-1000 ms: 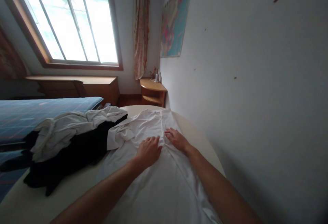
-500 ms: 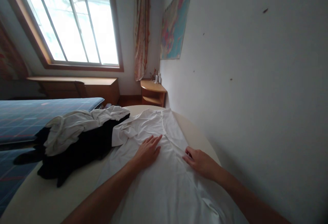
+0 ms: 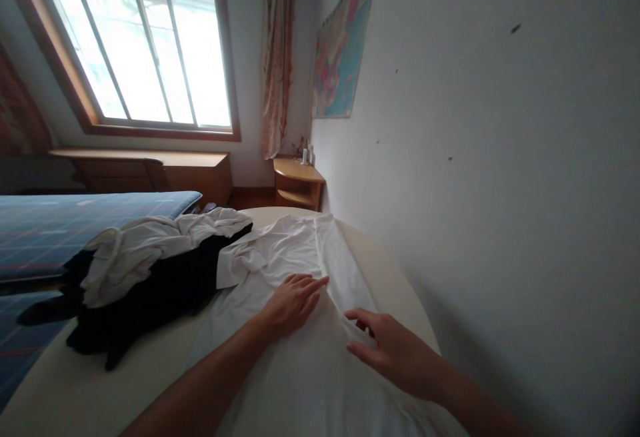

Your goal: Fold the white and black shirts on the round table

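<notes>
A white shirt (image 3: 300,364) lies spread over the round cream table, a short sleeve out at its left and a folded strip running along its right side. My left hand (image 3: 297,304) rests on the shirt with its fingers stretched out, the fingertips at the inner edge of that strip. Lower and to the right, my right hand (image 3: 387,347) is beside the folded edge. Its fingers are curved, the thumb stands apart from them, and the fingertips touch or nearly touch the cloth.
Black clothing (image 3: 165,290) with a crumpled white garment (image 3: 135,254) on it lies at the table's left. The cream table (image 3: 380,270) stands close to a white wall (image 3: 475,224) on the right. A bed with a blue plaid cover (image 3: 90,217) is at the left.
My left hand has shifted slightly right and nearer me along the shirt. My right hand has moved nearer me, its thumb and fingers spreading apart. The shirt's right strip looks flatter.
</notes>
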{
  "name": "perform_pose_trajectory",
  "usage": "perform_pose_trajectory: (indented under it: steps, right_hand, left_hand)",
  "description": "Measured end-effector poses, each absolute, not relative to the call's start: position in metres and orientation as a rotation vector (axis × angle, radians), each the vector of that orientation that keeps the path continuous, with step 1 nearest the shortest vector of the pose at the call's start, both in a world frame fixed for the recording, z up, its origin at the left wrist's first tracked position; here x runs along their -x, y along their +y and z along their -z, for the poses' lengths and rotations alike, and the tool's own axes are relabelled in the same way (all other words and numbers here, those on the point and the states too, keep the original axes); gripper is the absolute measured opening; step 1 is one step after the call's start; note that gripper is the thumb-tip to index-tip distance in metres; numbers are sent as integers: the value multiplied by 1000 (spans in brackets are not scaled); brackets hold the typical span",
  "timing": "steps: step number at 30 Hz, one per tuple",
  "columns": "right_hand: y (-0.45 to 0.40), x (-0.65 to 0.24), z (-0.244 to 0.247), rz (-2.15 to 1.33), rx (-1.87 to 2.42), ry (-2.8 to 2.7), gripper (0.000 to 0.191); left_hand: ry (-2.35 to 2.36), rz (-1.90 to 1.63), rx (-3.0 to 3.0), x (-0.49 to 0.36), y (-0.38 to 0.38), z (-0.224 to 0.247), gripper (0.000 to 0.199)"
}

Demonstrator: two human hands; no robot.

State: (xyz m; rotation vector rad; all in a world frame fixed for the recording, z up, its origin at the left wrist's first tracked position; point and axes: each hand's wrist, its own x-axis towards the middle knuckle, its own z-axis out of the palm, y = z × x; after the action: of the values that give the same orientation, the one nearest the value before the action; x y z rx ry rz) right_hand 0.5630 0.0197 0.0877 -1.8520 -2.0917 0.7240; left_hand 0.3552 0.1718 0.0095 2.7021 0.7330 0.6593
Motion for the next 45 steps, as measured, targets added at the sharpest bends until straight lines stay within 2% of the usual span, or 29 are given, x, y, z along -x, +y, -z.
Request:
perform_pose_trajectory:
  steps: [6, 9, 14, 18, 22, 28, 30, 33, 36, 40, 45]
  right_hand:
    - [4, -557, -90, -740, 2078, -2265, 65]
    - [-1, -551, -93, -775, 1952, -2313, 70]
    - [1, -541, -102, -1032, 1683, -2388, 78]
    - [6, -536, -107, -1149, 1568, -2389, 64]
    - [15, -538, -106, -1471, 1508, -2343, 43]
    - [26, -549, -101, -2004, 1513, -2103, 38]
    - [29, -552, -98, -1839, 1541, -2163, 32]
    - [40, -557, -86, -1126, 1696, -2207, 19]
    - [57, -569, -66, -604, 1749, -2139, 24]
    - [76, -592, -33, -409, 1701, -2199, 42]
    - [86, -611, -11, -362, 1675, -2296, 48]
  left_hand:
    - [667, -592, -2737, -354, 171, -9, 44]
    - [663, -584, -2754, -355, 173, -6, 42]
    - [707, -644, -2738, -358, 173, -1, 41]
    - [737, -651, -2729, -359, 171, -3, 39]
    - [782, -629, -2731, -358, 169, -6, 34]
    - [696, -576, -2799, -357, 168, -5, 37]
    - [653, -540, -2809, -358, 168, -5, 38]
    - [589, -515, -2814, -357, 168, -9, 38]
    - [454, -482, -2828, -356, 164, -15, 37]
    - [228, -408, -2862, -359, 148, -24, 38]
    - [97, -300, -2867, -367, 118, -33, 46]
